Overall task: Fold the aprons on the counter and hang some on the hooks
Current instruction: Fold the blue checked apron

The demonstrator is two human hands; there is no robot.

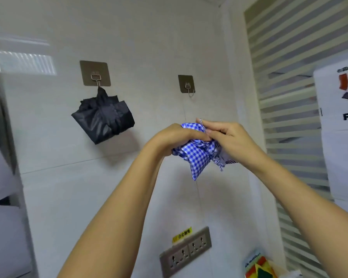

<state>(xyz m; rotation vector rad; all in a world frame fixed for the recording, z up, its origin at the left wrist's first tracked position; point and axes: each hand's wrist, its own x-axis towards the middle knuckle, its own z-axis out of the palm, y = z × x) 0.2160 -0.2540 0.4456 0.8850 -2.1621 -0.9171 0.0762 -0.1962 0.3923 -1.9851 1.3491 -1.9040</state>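
A bundled blue-and-white checked apron (199,153) is held up in front of the white wall. My left hand (181,137) grips its left side from above. My right hand (225,135) pinches its thin string near the top. Above them an adhesive wall hook (187,85) is bare. To the left, a second hook (95,74) carries a folded black apron (103,117) that hangs by its strap.
A grey double power socket (186,251) with a yellow warning label sits low on the wall. A striped frosted glass panel (289,77) and a white poster (340,97) stand at right. A colourful box (257,265) is at the bottom.
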